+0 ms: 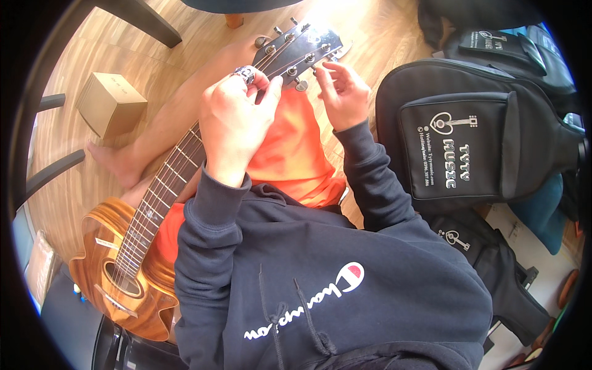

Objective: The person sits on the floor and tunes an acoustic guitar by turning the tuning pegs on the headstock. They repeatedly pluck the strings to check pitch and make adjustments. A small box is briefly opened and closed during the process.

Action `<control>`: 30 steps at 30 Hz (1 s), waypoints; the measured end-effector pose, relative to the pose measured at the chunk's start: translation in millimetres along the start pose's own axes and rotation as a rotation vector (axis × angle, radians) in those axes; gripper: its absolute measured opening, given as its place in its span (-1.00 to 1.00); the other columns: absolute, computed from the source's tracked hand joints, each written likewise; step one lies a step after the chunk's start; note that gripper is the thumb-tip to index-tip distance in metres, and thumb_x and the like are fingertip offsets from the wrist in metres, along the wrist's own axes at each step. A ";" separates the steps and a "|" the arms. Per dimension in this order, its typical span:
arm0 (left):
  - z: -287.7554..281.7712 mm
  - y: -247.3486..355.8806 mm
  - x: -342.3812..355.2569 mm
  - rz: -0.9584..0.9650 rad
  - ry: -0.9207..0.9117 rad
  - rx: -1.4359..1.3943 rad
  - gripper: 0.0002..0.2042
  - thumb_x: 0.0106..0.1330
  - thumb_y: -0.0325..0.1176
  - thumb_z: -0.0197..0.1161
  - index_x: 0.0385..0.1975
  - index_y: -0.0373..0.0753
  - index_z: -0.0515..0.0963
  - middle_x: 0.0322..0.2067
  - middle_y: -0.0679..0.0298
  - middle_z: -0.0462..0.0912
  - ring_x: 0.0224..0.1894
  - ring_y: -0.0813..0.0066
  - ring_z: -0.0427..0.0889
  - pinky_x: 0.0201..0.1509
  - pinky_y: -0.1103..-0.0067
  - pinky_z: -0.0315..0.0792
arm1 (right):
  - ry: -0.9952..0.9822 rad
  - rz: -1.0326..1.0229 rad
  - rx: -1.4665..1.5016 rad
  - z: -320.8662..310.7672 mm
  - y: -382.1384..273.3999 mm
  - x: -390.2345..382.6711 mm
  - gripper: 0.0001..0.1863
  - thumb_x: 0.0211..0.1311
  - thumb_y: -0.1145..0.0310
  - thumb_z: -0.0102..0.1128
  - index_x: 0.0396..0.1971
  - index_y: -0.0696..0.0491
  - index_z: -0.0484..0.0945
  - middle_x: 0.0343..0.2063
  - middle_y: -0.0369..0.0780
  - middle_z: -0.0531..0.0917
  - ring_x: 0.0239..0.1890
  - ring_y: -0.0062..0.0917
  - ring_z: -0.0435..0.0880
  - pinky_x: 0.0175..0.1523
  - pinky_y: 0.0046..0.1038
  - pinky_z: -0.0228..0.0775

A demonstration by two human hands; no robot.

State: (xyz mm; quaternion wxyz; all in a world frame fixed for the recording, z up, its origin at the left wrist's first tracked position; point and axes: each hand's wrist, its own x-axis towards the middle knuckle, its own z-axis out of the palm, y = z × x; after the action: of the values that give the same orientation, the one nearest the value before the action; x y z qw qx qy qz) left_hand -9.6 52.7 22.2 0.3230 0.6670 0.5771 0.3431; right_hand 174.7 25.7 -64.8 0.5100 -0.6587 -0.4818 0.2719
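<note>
Guitar lies across lap, probably light, stiff and easily dinged, best held by the neck; left hand curls beside headstock, right hand at the tuners, can't tell if either grips.

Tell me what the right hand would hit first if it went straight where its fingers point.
Probably the tuning pegs on the near side of the guitar headstock; the right hand looks very close, perhaps touching, though depth is unclear.

We log a dark navy fabric hooded sweatshirt: white cursive chest lettering, rounded red-and-white emblem, dark cord drawstrings, ribbed cuffs. Also, bright orange fabric shorts.
</note>
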 end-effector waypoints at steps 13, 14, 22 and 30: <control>-3.0 -0.8 -2.7 -0.041 -0.023 -0.059 -0.80 0.19 -0.41 0.39 -0.60 -0.33 0.55 -0.74 0.49 0.32 -0.65 0.81 0.21 -0.59 0.69 0.10 | -0.257 0.413 0.267 -5.7 -1.1 7.3 -0.72 0.38 0.28 0.14 -0.21 0.25 0.57 -0.59 -0.19 0.65 -0.71 -0.68 0.45 -0.60 -0.62 0.25; -2.7 -1.7 -2.2 -0.041 -0.017 -0.072 -0.80 0.19 -0.42 0.39 -0.59 -0.33 0.55 -0.74 0.49 0.32 -0.65 0.81 0.21 -0.59 0.70 0.10 | -0.192 0.252 0.066 -1.5 -5.0 3.3 -0.72 0.38 0.29 0.14 -0.20 0.25 0.57 -0.58 -0.20 0.65 -0.70 -0.68 0.45 -0.59 -0.61 0.26; -3.9 -2.9 -4.3 -0.070 -0.025 -0.110 -0.82 0.18 -0.43 0.40 -0.59 -0.33 0.57 -0.74 0.51 0.34 -0.65 0.81 0.23 -0.58 0.71 0.12 | -0.665 0.815 1.179 -26.1 40.3 12.8 -0.70 0.39 0.28 0.14 -0.18 0.28 0.54 -0.66 -0.31 0.58 -0.67 -0.69 0.49 -0.54 -0.60 0.29; -4.6 -3.9 -2.3 -0.071 0.001 -0.103 -0.81 0.17 -0.41 0.39 -0.60 -0.32 0.57 -0.76 0.45 0.36 -0.68 0.77 0.26 -0.59 0.68 0.16 | -0.172 0.140 0.087 -1.9 12.2 -1.8 -0.77 0.35 0.32 0.19 -0.27 0.22 0.62 -0.67 -0.33 0.57 -0.69 -0.76 0.44 -0.58 -0.61 0.23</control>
State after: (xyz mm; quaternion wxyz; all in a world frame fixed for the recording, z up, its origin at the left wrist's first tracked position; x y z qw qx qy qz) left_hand -15.8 51.0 21.4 0.3688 0.6284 0.5820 0.3610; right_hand 180.0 23.1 -75.8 0.4745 -0.6422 -0.4645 0.3829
